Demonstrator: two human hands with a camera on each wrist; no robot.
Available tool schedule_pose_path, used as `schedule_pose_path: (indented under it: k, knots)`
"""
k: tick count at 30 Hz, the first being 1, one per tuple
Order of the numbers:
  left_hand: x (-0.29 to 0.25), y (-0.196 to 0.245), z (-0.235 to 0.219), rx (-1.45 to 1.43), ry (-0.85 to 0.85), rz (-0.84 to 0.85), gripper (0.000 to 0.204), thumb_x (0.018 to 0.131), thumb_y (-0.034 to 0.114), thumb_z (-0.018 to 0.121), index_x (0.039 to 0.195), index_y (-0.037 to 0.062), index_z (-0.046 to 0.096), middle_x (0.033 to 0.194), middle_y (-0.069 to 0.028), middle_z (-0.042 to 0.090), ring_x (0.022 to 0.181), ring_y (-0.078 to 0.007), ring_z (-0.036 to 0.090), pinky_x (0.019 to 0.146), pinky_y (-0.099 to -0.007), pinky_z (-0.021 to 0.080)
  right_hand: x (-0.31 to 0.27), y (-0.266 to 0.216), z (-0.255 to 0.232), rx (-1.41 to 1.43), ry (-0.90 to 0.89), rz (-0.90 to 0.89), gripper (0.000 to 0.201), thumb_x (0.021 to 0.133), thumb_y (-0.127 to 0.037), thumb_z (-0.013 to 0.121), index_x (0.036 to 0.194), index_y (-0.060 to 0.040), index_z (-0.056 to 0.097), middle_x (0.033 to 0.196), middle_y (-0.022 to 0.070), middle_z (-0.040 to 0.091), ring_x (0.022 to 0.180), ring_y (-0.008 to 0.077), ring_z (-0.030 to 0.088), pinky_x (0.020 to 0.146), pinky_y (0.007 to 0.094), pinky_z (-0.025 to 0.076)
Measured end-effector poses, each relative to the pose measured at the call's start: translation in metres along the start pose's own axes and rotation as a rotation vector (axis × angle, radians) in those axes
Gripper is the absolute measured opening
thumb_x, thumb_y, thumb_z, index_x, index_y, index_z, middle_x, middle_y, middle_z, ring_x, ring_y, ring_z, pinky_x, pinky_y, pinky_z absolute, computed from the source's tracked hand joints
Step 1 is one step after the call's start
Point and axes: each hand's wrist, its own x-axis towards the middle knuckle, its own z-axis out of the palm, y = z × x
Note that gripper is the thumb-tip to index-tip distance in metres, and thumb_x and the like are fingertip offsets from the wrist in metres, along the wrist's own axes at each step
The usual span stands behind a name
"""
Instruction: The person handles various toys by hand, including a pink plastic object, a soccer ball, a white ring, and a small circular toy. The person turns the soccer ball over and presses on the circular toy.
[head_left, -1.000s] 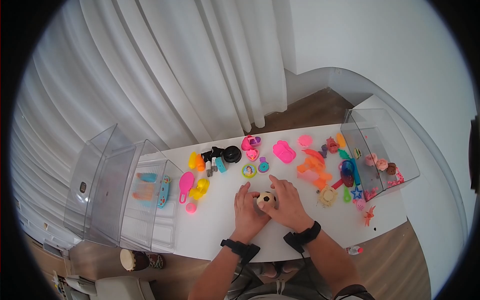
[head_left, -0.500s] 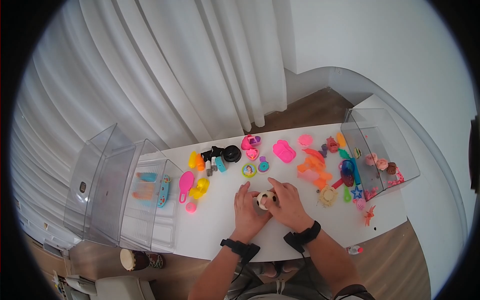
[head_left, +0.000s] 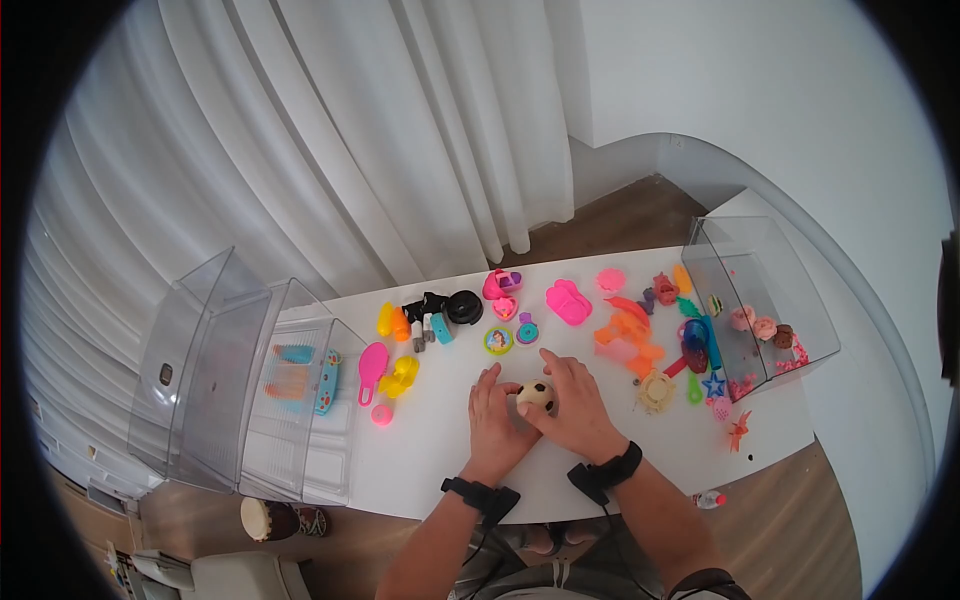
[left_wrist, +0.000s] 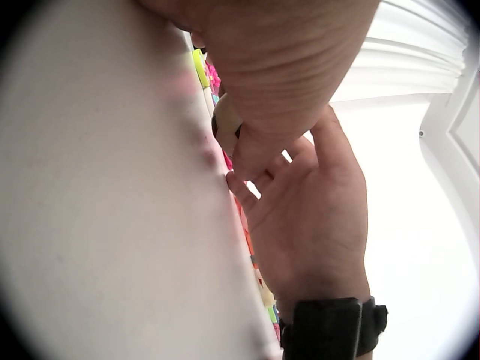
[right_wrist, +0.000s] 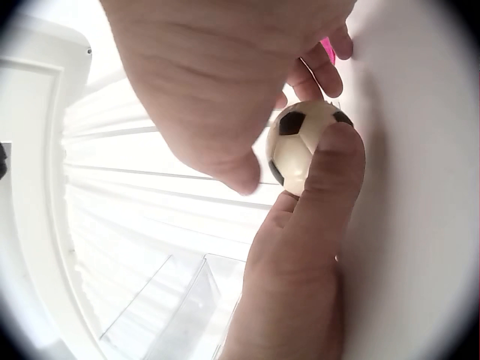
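A small toy soccer ball (head_left: 536,396), cream with black patches, sits between both hands close over the white table (head_left: 440,440). My left hand (head_left: 497,425) grips it from the left. Its thumb (right_wrist: 334,161) lies across the ball in the right wrist view. From the right, my right hand (head_left: 577,410) holds the ball too, its thumb by the near side and curled fingers (right_wrist: 321,73) behind. In the left wrist view, the left hand hides most of the ball, with the right hand (left_wrist: 307,217) beyond it.
Clear bins stand at the left (head_left: 200,400) and right (head_left: 765,300). Left-side toys include a pink paddle (head_left: 372,372) and yellow toy (head_left: 400,378); a pink toy car (head_left: 568,302) lies at the back. Orange toys (head_left: 628,340) and a straw hat (head_left: 656,392) lie at the right.
The soccer ball has turned between the hands, showing different patches. A thumb crossed its face half a second ago and now lies at its lower edge. The arms stay in place.
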Motion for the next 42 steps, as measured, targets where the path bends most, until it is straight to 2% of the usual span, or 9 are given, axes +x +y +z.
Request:
schedule_pose_path:
  k: [5,8,12,15,20,23,25,29,42]
  knots:
    - [0.001,0.004,-0.001,-0.029,0.011,-0.004,0.068,0.074,0.028,0.095,0.126,0.0041,0.059,0.159,-0.0227,0.042,0.152,-0.0465,0.038,0.125,-0.0608,0.027,0.000,0.018,0.005,0.062,-0.128,0.035,0.066,0.097,-0.034,0.072,0.149,0.0019,0.051,0.125,0.0196,0.066,0.116,0.0374,0.062,0.102,0.0487,0.047]
    - [0.001,0.003,-0.001,-0.002,-0.005,-0.004,0.068,0.074,0.028,0.095,0.126,0.0044,0.059,0.159,-0.0227,0.042,0.152,-0.0466,0.038,0.125,-0.0605,0.027,0.000,0.010,0.005,0.050,0.012,-0.015,0.062,0.099,-0.033,0.070,0.147,0.0020,0.053,0.118,0.0179,0.069,0.114,0.0366,0.063,0.101,0.0489,0.048]
    - [0.000,0.001,0.000,0.031,0.009,0.019,0.071,0.071,0.024,0.097,0.126,0.0051,0.058,0.159,-0.0238,0.042,0.149,-0.0465,0.040,0.123,-0.0590,0.030,-0.001,-0.002,-0.003,-0.034,-0.044,0.006,0.059,0.103,-0.035,0.065,0.146,0.0028,0.054,0.119,0.0181,0.070,0.114,0.0364,0.063,0.101,0.0489,0.048]
    - [0.001,0.004,-0.001,0.001,0.007,-0.001,0.068,0.073,0.027,0.095,0.126,0.0044,0.059,0.159,-0.0226,0.042,0.152,-0.0456,0.038,0.125,-0.0606,0.027,-0.002,0.017,0.007,0.066,-0.082,0.069,0.059,0.100,-0.033,0.068,0.145,0.0026,0.055,0.117,0.0171,0.070,0.113,0.0366,0.063,0.102,0.0491,0.047]
    - [0.001,0.002,-0.002,0.003,-0.014,0.005,0.067,0.074,0.027,0.095,0.127,0.0043,0.060,0.160,-0.0227,0.042,0.152,-0.0455,0.037,0.125,-0.0608,0.027,0.000,-0.005,-0.001,-0.002,0.027,-0.032,0.057,0.099,-0.030,0.067,0.144,0.0028,0.056,0.111,0.0151,0.072,0.112,0.0364,0.063,0.104,0.0487,0.046]
    - [0.001,0.003,-0.001,0.045,0.026,0.050,0.072,0.069,0.020,0.097,0.127,0.0054,0.057,0.159,-0.0248,0.043,0.146,-0.0471,0.041,0.122,-0.0575,0.032,-0.003,0.009,0.005,0.014,-0.042,-0.007,0.060,0.098,-0.030,0.069,0.146,0.0035,0.055,0.114,0.0156,0.072,0.112,0.0366,0.063,0.105,0.0489,0.046]
    - [0.001,0.003,-0.001,-0.022,0.006,-0.003,0.067,0.074,0.027,0.095,0.126,0.0051,0.060,0.160,-0.0225,0.042,0.153,-0.0456,0.037,0.125,-0.0609,0.026,0.000,0.016,0.008,0.049,-0.027,-0.014,0.062,0.096,-0.030,0.071,0.146,0.0036,0.055,0.114,0.0155,0.072,0.112,0.0368,0.063,0.105,0.0490,0.046]
    - [0.000,0.003,-0.003,-0.013,-0.014,-0.015,0.067,0.074,0.028,0.095,0.126,0.0058,0.060,0.159,-0.0224,0.042,0.153,-0.0459,0.037,0.125,-0.0608,0.026,0.000,-0.009,-0.004,-0.003,0.020,0.006,0.065,0.095,-0.032,0.073,0.146,0.0041,0.054,0.115,0.0156,0.072,0.112,0.0371,0.063,0.105,0.0490,0.047]
    - [0.000,0.003,-0.001,-0.017,0.011,-0.005,0.068,0.073,0.028,0.095,0.126,0.0063,0.059,0.160,-0.0221,0.042,0.152,-0.0458,0.038,0.125,-0.0597,0.027,-0.003,0.016,0.006,0.012,-0.031,-0.042,0.070,0.094,-0.035,0.075,0.148,0.0032,0.051,0.119,0.0191,0.067,0.113,0.0392,0.062,0.104,0.0498,0.048]
